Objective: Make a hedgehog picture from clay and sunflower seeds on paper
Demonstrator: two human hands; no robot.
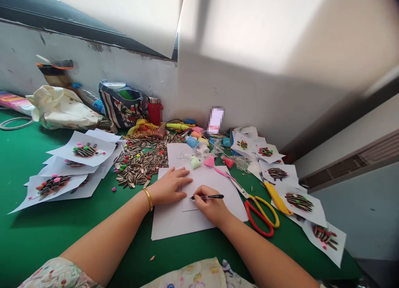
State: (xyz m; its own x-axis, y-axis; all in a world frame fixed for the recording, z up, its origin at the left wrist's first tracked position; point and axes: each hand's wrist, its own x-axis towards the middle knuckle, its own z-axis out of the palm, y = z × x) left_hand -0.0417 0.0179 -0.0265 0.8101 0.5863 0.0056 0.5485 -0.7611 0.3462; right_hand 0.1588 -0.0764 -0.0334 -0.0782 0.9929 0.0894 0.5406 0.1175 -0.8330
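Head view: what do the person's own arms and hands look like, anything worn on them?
The left hand is gloveless, with a smooth gold-coloured bangle at its wrist and a pale, floral-print sleeve. The right hand is gloveless too, no bracelet visible.

The head camera looks down across the table [46,234]

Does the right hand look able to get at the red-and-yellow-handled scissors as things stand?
Probably yes: the scissors lie just beside the right hand with nothing over their handles, though that hand is holding a pen.
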